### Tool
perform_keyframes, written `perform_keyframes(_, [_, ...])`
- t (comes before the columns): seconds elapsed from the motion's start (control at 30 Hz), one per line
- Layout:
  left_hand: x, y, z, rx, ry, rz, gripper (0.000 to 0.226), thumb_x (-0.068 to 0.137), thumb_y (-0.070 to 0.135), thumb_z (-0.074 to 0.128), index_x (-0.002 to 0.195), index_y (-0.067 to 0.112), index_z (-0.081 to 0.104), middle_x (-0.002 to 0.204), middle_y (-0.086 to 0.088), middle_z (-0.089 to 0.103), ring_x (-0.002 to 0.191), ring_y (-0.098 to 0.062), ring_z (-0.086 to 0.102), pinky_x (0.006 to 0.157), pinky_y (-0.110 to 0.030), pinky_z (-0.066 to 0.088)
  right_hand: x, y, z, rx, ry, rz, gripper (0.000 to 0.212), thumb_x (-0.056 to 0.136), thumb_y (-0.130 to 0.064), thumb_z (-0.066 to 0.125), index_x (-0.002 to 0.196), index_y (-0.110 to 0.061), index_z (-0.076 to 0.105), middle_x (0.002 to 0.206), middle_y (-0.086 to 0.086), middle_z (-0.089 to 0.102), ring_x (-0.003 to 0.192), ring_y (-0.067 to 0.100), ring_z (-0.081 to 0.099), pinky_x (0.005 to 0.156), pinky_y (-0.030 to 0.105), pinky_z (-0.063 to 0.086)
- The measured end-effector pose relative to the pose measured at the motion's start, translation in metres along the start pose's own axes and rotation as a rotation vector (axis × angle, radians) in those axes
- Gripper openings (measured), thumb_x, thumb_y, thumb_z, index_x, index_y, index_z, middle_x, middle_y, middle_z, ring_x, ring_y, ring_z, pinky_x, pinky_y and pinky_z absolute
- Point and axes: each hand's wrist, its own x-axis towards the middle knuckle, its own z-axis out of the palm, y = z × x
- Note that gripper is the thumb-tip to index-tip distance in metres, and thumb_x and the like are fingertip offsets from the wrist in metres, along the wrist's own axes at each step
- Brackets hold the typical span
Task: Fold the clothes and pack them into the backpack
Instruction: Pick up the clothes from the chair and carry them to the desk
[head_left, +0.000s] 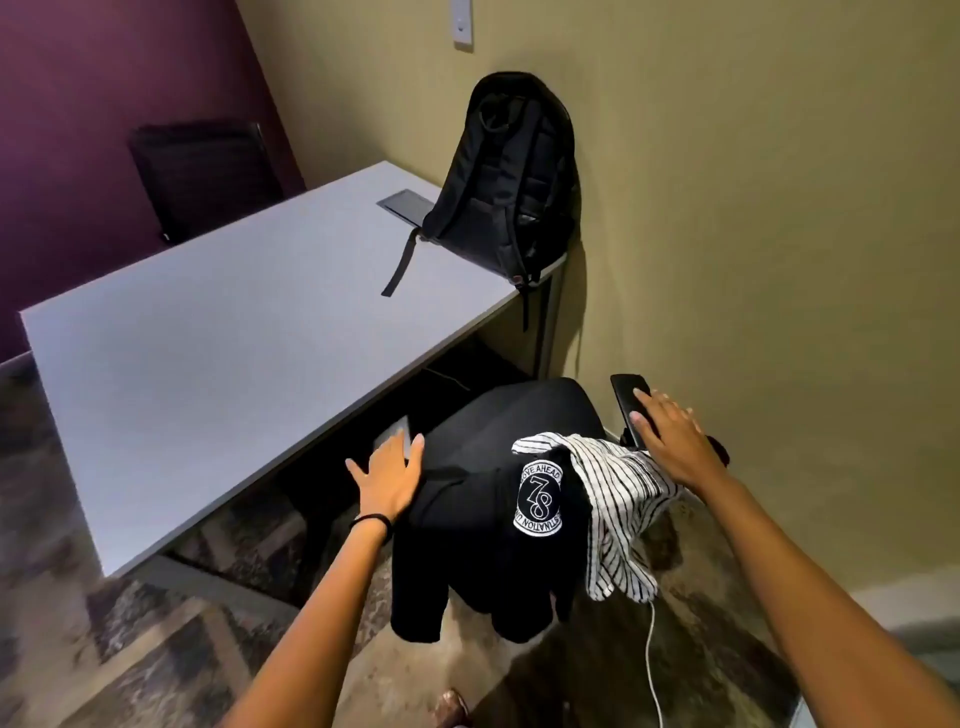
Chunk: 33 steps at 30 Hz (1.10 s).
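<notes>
Two garments hang over the back of a black chair (519, 415) near the camera: a black shirt (467, 545) with a round white "78" emblem, and a striped shirt (618, 499) just right of it, partly overlapping. The left hand (387, 478) lies flat with fingers spread, touching the black shirt's left edge. The right hand (670, 441) is open, palm down, over the chair's right armrest (626, 395), beside the striped shirt. Farther off, a black backpack (509, 182) stands upright on the grey table (208, 338), leaning against the wall.
</notes>
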Motion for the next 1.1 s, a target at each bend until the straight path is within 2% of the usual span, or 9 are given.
perform_keyframes(0.07, [-0.004,-0.004,0.0,-0.078,-0.008,-0.116,0.055,0.098,0.052,0.022,0.131,0.02,0.052,0.138,-0.006,0.051,0.132,-0.029,0.039,0.113,-0.059,-0.006,-0.003,0.002,0.002,0.023,-0.069,0.009,0.053,0.099,-0.043,0.026,0.147,-0.022,0.023,0.153,0.009,0.025,0.143,0.021,0.018,0.116,0.045,0.006])
perform_keyframes(0.13, [-0.007,-0.013,0.002,-0.164,-0.107,-0.19,0.059,0.096,0.058,0.017,0.133,0.026,0.051,0.139,-0.004,0.05,0.133,-0.031,0.037,0.114,-0.057,-0.003,-0.007,0.005,0.007,0.056,-0.118,0.016,0.054,0.098,-0.045,0.026,0.146,-0.021,0.025,0.152,0.009,0.029,0.142,0.021,0.022,0.116,0.045,0.011])
perform_keyframes(0.3, [0.037,-0.076,0.047,-0.497,-0.205,-0.257,0.099,0.056,0.097,0.025,0.122,0.031,0.057,0.134,-0.004,0.055,0.12,-0.023,0.052,0.109,-0.047,0.034,-0.012,0.005,0.01,0.055,-0.128,0.015,0.056,0.096,-0.048,0.025,0.144,-0.019,0.032,0.147,0.006,0.039,0.137,0.021,0.033,0.115,0.044,0.02])
perform_keyframes(0.37, [0.035,-0.074,0.053,-0.548,-0.214,-0.297,0.092,0.059,0.093,0.031,0.119,0.028,0.058,0.126,-0.002,0.059,0.114,-0.02,0.055,0.107,-0.045,0.036,-0.014,0.004,0.01,0.055,-0.119,0.024,0.054,0.097,-0.047,0.026,0.143,-0.019,0.033,0.146,0.005,0.04,0.136,0.022,0.035,0.113,0.043,0.025])
perform_keyframes(0.5, [0.004,-0.046,0.041,-0.712,-0.204,-0.312,0.088,0.068,0.086,0.037,0.135,0.03,0.046,0.139,0.001,0.049,0.123,-0.019,0.05,0.111,-0.041,0.033,-0.019,-0.002,0.013,0.032,-0.101,0.017,0.056,0.095,-0.051,0.024,0.143,-0.022,0.034,0.144,0.002,0.043,0.133,0.023,0.039,0.105,0.044,0.034])
perform_keyframes(0.63, [-0.023,-0.012,0.024,-0.801,-0.138,-0.293,0.041,0.099,0.036,0.038,0.135,0.015,0.042,0.129,0.001,0.048,0.112,-0.018,0.049,0.095,-0.029,0.037,-0.025,-0.01,0.021,0.054,-0.08,-0.015,0.066,0.091,-0.061,0.019,0.142,-0.024,0.036,0.145,-0.001,0.043,0.132,0.02,0.041,0.103,0.043,0.037])
perform_keyframes(0.73, [-0.022,-0.012,0.029,-0.818,-0.118,-0.288,0.043,0.099,0.026,0.039,0.141,0.015,0.036,0.135,-0.003,0.046,0.11,-0.021,0.05,0.09,-0.029,0.039,-0.029,-0.021,0.027,0.092,-0.065,-0.026,0.058,0.095,-0.055,0.023,0.142,-0.024,0.036,0.144,-0.001,0.044,0.131,0.019,0.042,0.102,0.04,0.037])
perform_keyframes(1.0, [-0.038,-0.001,0.044,-0.85,0.101,-0.312,0.051,0.1,0.024,0.04,0.148,0.016,0.024,0.152,-0.006,0.03,0.136,-0.027,0.034,0.112,-0.037,0.029,-0.039,-0.062,0.048,0.21,-0.053,-0.042,0.053,0.098,-0.048,0.027,0.139,-0.017,0.041,0.142,0.001,0.046,0.132,0.018,0.04,0.102,0.034,0.034])
perform_keyframes(1.1, [-0.043,0.002,0.046,-0.785,0.145,-0.279,0.054,0.099,0.025,0.043,0.148,0.016,0.023,0.153,-0.008,0.027,0.138,-0.028,0.03,0.114,-0.038,0.027,-0.042,-0.08,0.055,0.249,-0.037,-0.053,0.048,0.097,-0.048,0.026,0.126,-0.018,0.05,0.131,0.001,0.054,0.122,0.022,0.049,0.093,0.037,0.04])
